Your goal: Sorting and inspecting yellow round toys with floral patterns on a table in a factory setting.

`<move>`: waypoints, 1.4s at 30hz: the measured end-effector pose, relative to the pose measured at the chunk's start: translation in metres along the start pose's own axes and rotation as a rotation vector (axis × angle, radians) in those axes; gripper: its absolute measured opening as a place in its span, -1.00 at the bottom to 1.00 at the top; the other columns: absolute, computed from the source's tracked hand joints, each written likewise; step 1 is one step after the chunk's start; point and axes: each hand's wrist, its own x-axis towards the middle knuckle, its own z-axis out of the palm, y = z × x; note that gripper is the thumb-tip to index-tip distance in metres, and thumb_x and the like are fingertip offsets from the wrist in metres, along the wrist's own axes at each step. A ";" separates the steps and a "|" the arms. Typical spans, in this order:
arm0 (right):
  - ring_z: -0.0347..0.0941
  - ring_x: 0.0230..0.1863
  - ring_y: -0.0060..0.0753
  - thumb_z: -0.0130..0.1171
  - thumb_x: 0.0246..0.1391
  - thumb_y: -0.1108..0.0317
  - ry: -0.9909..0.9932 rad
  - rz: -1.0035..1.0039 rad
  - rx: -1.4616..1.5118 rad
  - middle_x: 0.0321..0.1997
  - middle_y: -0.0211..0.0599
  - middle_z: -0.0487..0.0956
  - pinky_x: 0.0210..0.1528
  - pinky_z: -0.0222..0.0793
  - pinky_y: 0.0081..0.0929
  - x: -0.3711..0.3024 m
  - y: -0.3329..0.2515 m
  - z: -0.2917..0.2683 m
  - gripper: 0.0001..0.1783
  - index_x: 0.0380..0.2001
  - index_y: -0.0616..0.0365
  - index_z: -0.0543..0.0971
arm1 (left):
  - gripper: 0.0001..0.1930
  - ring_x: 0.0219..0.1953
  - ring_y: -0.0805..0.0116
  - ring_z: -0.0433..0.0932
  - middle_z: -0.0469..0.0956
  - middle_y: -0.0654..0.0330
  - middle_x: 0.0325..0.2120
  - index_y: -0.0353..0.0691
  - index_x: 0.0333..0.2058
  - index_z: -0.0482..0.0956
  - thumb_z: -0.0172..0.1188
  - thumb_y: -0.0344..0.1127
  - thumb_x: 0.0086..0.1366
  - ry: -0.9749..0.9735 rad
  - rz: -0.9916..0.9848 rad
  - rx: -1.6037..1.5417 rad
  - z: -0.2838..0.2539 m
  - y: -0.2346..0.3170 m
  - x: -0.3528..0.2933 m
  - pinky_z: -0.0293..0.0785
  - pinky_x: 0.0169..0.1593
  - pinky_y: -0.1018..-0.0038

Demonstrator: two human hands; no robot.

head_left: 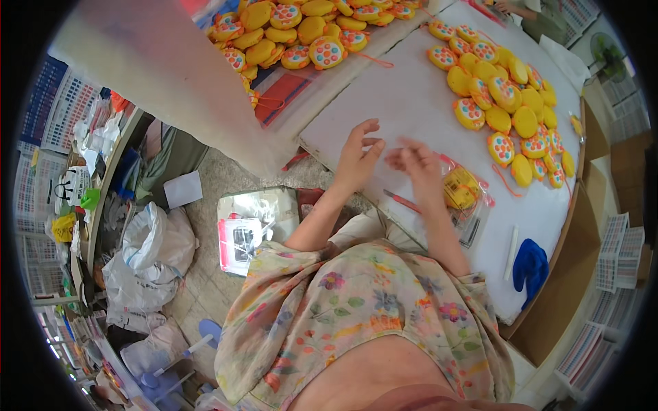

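Above the near edge of the white table, my left hand (358,159) is raised, its fingers curved and apart, with nothing visible in it. Close by on its right, my right hand (416,166) is slightly blurred; its fingers are loosely bent and apart, and no held thing shows. Beside my right wrist lies a clear plastic bag with a yellow round item (461,190) inside. A slim red tool (401,201), perhaps a pen or cutter, rests below the hands. Farther right spreads a heap of yellow round toys (524,122), some showing white faces with red and blue dots.
Another heap of yellow toys (310,31) lies at the far left, partly behind a hanging translucent sheet (161,79). A blue object (530,267) and white stick (511,252) sit at the right. Cardboard (548,312) borders the table. Left, white sacks (147,253) stand on the floor.
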 end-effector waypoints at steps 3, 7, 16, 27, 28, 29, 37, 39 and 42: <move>0.48 -0.19 -0.49 0.00 0.20 0.34 -0.139 0.068 -0.085 -0.22 -0.28 0.56 -0.07 0.39 -0.51 -0.007 0.026 0.006 -0.68 -0.01 0.22 0.42 | -0.51 0.02 0.23 0.39 0.25 0.00 0.09 -0.24 0.13 0.22 0.11 -0.37 0.24 0.069 0.089 0.113 -0.014 0.005 0.004 0.43 -0.05 0.38; 0.46 -0.20 -0.58 0.01 0.19 0.36 -0.246 0.062 -0.340 -0.23 -0.32 0.56 -0.09 0.37 -0.59 -0.009 0.051 0.004 -0.70 -0.04 0.23 0.43 | -0.47 0.13 0.03 0.24 0.24 -0.10 0.07 -0.32 0.10 0.22 0.15 -0.40 0.16 0.358 0.329 0.610 -0.055 0.000 0.013 0.20 0.15 0.23; 0.49 -0.34 -0.34 0.08 0.02 0.52 -0.197 -0.358 -0.832 -0.34 -0.26 0.54 -0.27 0.42 -0.49 -0.022 0.041 0.025 -0.80 -0.23 0.19 0.54 | -0.46 0.12 -0.02 0.25 0.29 -0.12 0.05 -0.32 0.08 0.26 0.18 -0.37 0.12 0.418 0.300 0.739 -0.088 0.011 0.038 0.16 0.18 0.26; 0.17 0.21 -0.04 0.08 -0.16 0.38 -0.510 -0.735 -1.284 0.11 -0.06 0.32 0.16 0.21 -0.19 -0.043 0.048 0.047 -0.61 -0.15 0.19 0.51 | -0.53 0.07 -0.04 0.30 0.34 -0.09 0.00 -0.34 -0.01 0.37 0.18 -0.32 0.10 0.154 0.349 1.024 -0.076 0.021 0.194 0.26 0.11 0.23; 0.17 0.21 -0.04 0.08 -0.16 0.38 -0.508 -0.737 -1.288 0.11 -0.06 0.32 0.16 0.21 -0.19 -0.043 0.053 0.044 -0.61 -0.15 0.19 0.51 | -0.53 0.06 -0.03 0.30 0.34 -0.10 0.00 -0.35 -0.01 0.37 0.18 -0.30 0.10 0.201 0.388 1.136 -0.076 0.020 0.209 0.26 0.11 0.23; 0.17 0.21 -0.03 0.08 -0.15 0.37 -0.502 -0.749 -1.323 0.12 -0.06 0.32 0.17 0.20 -0.17 -0.042 0.057 0.043 -0.59 -0.13 0.19 0.50 | -0.53 0.06 -0.02 0.31 0.34 -0.10 -0.01 -0.36 -0.02 0.37 0.19 -0.28 0.10 0.250 0.427 1.248 -0.078 0.019 0.224 0.27 0.10 0.24; 0.22 0.19 -0.07 0.09 -0.14 0.42 -0.477 -0.639 -1.221 0.11 -0.10 0.32 0.13 0.24 -0.12 -0.039 0.070 0.041 -0.57 -0.08 0.13 0.47 | -0.41 0.02 0.07 0.41 0.47 -0.05 -0.10 -0.26 -0.05 0.46 0.16 0.10 0.08 0.162 0.108 1.396 -0.104 0.049 0.349 0.30 0.06 0.18; 0.25 0.16 -0.14 0.10 -0.13 0.43 -0.443 -0.652 -1.200 0.09 -0.17 0.33 0.09 0.26 -0.16 -0.037 0.076 0.041 -0.58 -0.09 0.11 0.47 | -0.32 0.05 0.08 0.40 0.48 0.01 -0.07 -0.19 -0.05 0.48 0.16 0.25 0.02 0.125 -0.128 1.305 -0.110 0.048 0.377 0.24 0.10 0.16; 0.22 0.18 -0.14 0.08 -0.14 0.35 -0.420 -0.627 -1.159 0.10 -0.14 0.33 0.13 0.23 -0.21 -0.034 0.077 0.042 -0.56 -0.09 0.17 0.46 | -0.20 0.15 0.13 0.33 0.42 0.05 0.05 -0.09 0.07 0.42 0.02 0.41 0.02 0.079 -0.282 1.329 -0.133 0.017 0.426 0.15 0.19 0.21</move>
